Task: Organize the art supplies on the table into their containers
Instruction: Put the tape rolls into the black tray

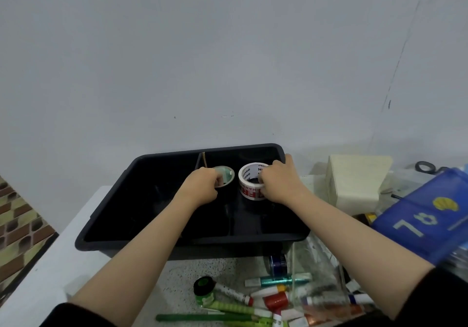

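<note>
The right hand [279, 182] has its grip closed on a white roll of packing tape printed with red letters [250, 181], the fingers hooked over the roll's near rim and into its core. The left hand [201, 187] is clenched on a smaller pale green-tinted roll of tape [225, 174], fingers curled over its left edge. Both rolls sit low inside the black rectangular plastic bin [106, 215], in its right-hand compartment toward the far wall, side by side with a narrow gap between them; whether they rest on the bin floor I cannot tell. A thin divider [200, 161] splits the bin, and the green roll lies just right of it. Both forearms reach in over the bin's near rim, dark sleeves at the elbows.

The bin stands on a pale speckled counter [177, 276]. Near the bin's front wall, on the counter, lies a clutter of supplies: a small round green paint jar with a black lid [203, 286], several green pencils or pens [228, 309], a teal metallic tube [277, 281], a dark blue roll [277, 263], a red-capped tube [276, 300], and white markers [235, 293]. A clear plastic container [316, 276] stands right of them, below the bin's right corner. Right of the bin sit a cream box [354, 182] and a blue plastic folder with pale markings [425, 220].
</note>
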`<state>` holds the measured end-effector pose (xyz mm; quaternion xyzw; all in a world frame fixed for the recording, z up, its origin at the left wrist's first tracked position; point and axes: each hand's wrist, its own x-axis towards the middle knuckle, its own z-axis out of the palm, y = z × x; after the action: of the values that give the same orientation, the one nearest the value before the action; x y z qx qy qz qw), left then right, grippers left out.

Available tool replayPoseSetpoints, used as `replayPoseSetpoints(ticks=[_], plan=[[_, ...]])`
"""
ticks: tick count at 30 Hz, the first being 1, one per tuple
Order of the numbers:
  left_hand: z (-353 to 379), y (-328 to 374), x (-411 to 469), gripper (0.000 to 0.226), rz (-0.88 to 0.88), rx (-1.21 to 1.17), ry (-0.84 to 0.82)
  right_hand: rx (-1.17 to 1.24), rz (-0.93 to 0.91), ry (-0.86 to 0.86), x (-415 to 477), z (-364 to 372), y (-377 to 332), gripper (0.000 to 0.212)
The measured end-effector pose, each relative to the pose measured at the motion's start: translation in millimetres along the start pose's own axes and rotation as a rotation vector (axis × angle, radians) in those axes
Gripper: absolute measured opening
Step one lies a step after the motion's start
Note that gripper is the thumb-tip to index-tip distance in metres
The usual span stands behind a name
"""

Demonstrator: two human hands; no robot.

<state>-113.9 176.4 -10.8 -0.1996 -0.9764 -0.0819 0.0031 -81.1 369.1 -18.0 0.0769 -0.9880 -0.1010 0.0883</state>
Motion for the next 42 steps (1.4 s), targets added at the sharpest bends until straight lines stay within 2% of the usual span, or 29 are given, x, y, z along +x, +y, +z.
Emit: replayPoseSetpoints(ticks=[2,6,10,14,18,23,29,31,33,35,37,39,42], plan=[[-3,3,-2,0.034,0.012,-0.09,0.005,0.2,0.028,0.004,-9,-4,8,0.024],[-14,25,-15,0.032,0.104,-0.285,0.131,0.758,0.082,0.022,-44,-19,29,0.025],[-23,63,-33,0.026,0.221,-0.436,0.181,0.937,0.126,0.072,-98,-33,57,0.019],[-25,119,-58,0.025,0.393,-0.586,0.182,0.974,0.208,0.112,-157,-39,94,0.017],[-14,180,-77,0.027,0.517,-0.644,0.117,0.985,0.255,0.177,-219,-43,135,0.016],[22,265,-90,0.026,0.549,-0.757,0.008,0.956,0.403,0.317,-303,-30,192,0.02],[61,338,-92,0.026,0.557,-0.743,0.117,0.764,0.547,0.452,-373,-14,261,0.025],[62,362,-91,0.029,0.55,-0.756,0.112,0.73,0.53,0.421,-390,-16,280,0.021],[65,384,-90,0.03,0.525,-0.781,0.094,0.76,0.463,0.321,-407,-14,296,0.003],[70,403,-91,0.027,0.53,-0.796,0.062,0.751,0.389,0.226,-423,-6,307,0.019],[75,422,-96,0.021,0.605,-0.77,0.027,0.755,0.383,0.209,-433,3,317,0.016],[84,439,-102,0.014,0.725,-0.692,-0.004,0.784,0.424,0.267,-437,11,329,0.007],[99,462,-113,0.031,0.814,-0.49,-0.079,0.756,0.522,0.347,-433,23,356,0.016]])
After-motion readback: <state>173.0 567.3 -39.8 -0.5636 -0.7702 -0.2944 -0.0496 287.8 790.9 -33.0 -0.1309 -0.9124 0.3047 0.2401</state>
